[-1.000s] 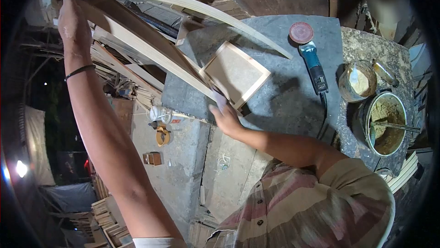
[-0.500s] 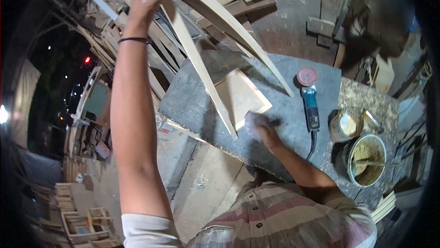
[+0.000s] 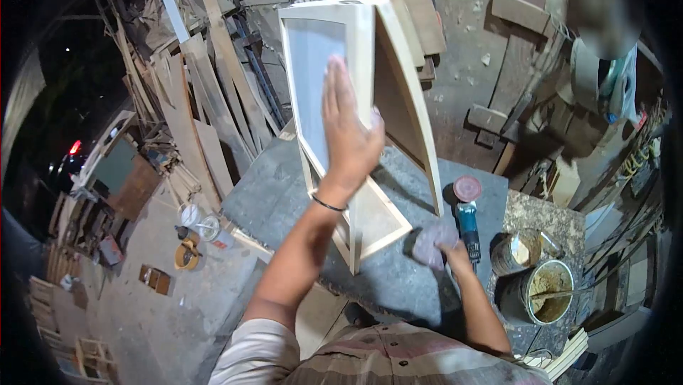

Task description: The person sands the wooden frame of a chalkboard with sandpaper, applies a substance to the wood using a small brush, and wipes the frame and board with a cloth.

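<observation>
A pale wooden frame piece (image 3: 363, 65) stands tilted on legs on the grey work table (image 3: 263, 179). It has a curved side and a light panel. My left hand (image 3: 352, 125) lies against its upright edge, fingers stretched out and thumb apart. At the table's front right, my right hand (image 3: 455, 253) grips a pale purple sanding disc (image 3: 434, 244), apart from the wood. The disc's edges are slightly blurred. Close to that hand lies a teal angle grinder (image 3: 467, 225) with a round pink disc on its head. Low between the legs sits a framed panel (image 3: 388, 218).
A metal bucket (image 3: 551, 292) of tan paste with a stick and a smaller tin (image 3: 516, 252) stand on the speckled board at right. Planks (image 3: 206, 93) lean at left beyond the table. A yellow tub (image 3: 187, 253) sits on the floor.
My left hand has moved from the top of the wooden piece down onto its upright edge. The piece has turned, showing its panelled face. My right hand has moved right, away from its leg.
</observation>
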### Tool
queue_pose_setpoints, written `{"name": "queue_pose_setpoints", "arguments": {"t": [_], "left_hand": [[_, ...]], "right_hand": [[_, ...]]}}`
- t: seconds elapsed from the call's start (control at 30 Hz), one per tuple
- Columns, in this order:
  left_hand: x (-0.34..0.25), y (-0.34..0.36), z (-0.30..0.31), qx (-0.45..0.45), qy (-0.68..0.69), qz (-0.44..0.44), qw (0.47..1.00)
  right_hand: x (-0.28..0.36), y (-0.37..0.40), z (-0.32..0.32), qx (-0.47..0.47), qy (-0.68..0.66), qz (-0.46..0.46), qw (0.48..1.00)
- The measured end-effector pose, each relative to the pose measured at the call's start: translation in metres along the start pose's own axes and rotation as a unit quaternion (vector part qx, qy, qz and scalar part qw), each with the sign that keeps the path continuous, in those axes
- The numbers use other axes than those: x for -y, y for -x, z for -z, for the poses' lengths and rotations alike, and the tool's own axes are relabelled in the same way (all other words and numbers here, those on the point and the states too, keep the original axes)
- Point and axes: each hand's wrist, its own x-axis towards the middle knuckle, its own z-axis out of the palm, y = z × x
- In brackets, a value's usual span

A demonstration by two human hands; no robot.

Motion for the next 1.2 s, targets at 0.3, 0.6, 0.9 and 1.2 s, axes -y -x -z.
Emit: {"name": "queue_pose_setpoints", "arguments": {"t": [0.3,0.6,0.9,1.2], "left_hand": [[0.045,-0.03,0.036,-0.003,0.111,0.03,0.993],[0.109,-0.058,0.13,0.023,0.234,0.137,0.962],[0.147,-0.043,0.196,0.033,0.221,0.125,0.967],[0.159,-0.014,0.239,-0.003,0.106,0.115,0.988]], "right_hand": [[-0.031,0.053,0.032,0.004,0.467,-0.171,0.867],[0.084,0.039,-0.008,-0.226,0.528,-0.061,0.817],[0.293,-0.15,-0.15,-0.007,0.224,0.286,0.932],[0.365,-0.329,-0.323,0.068,0.053,0.248,0.965]]}}
